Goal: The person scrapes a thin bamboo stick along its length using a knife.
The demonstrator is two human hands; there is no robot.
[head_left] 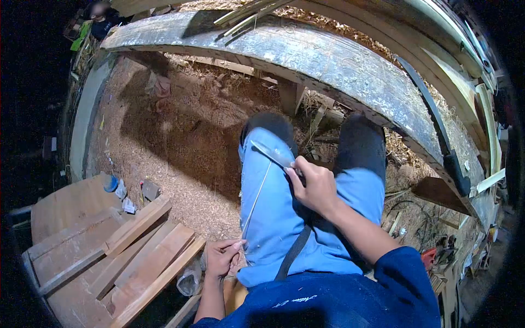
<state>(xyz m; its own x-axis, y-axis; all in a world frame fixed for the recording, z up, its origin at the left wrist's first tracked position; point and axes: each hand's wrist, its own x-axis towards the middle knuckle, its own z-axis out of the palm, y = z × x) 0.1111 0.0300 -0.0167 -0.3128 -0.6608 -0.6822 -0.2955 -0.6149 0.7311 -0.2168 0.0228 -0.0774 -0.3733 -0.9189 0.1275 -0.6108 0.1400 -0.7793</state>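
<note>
My right hand [316, 187] is closed around the handle of a knife [269, 153] above my left thigh, its blade pointing up and to the left. My left hand [221, 257] pinches the lower end of a thin, pale strip [257, 200] beside my hip. From there the strip slants up over the blue trouser leg [284, 229] to the knife blade. Whether blade and strip touch is hard to tell. A dark strap [294, 251] lies across my lap.
A worn plank bench [306, 52] crosses in front of my knees, with thin sticks [251, 15] and a long black tool [429, 106] on it. Wooden pieces [156, 259] lie at left. Wood shavings [164, 131] cover the ground. A person [101, 22] is at far upper left.
</note>
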